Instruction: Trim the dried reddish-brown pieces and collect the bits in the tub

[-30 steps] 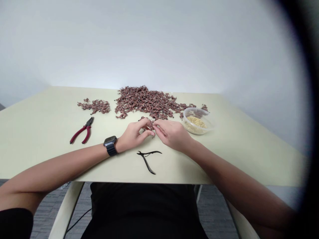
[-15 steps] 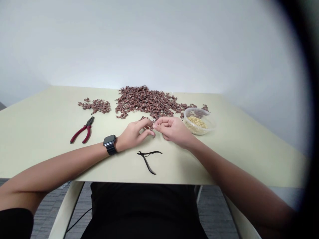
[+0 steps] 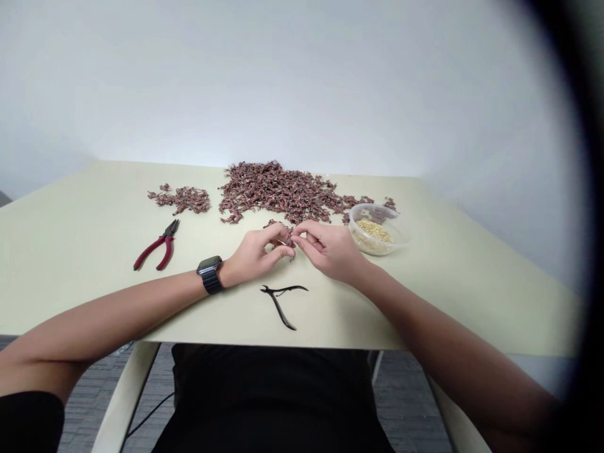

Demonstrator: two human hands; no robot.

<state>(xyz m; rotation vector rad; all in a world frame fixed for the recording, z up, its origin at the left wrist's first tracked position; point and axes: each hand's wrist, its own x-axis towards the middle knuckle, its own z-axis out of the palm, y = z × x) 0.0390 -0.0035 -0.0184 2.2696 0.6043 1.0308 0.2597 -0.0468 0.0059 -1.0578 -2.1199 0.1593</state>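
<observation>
My left hand (image 3: 259, 253) is curled, thumb and fingers closed around a small reddish-brown piece (image 3: 290, 238) with wiry ends. At that piece, my right hand (image 3: 328, 248) pinches with thumb and forefinger; what lies between those fingertips is too small to make out. Just behind both hands spreads a large heap of similar reddish-brown pieces (image 3: 278, 192). By my right hand stands a clear plastic bowl (image 3: 401, 238) with tiny gold-coloured bits (image 3: 375, 231) inside. Nippers with dark handles (image 3: 282, 308) lie in front of my hands.
Red-handled pliers (image 3: 165, 242) lie on the left of the pale table (image 3: 85, 251). Behind them is a smaller pile of reddish-brown pieces (image 3: 182, 199). A white wall (image 3: 283, 82) rises behind the table.
My right hand has turned slightly, and its pinching fingers have shifted a little at the small piece. My left hand stays almost in place.
</observation>
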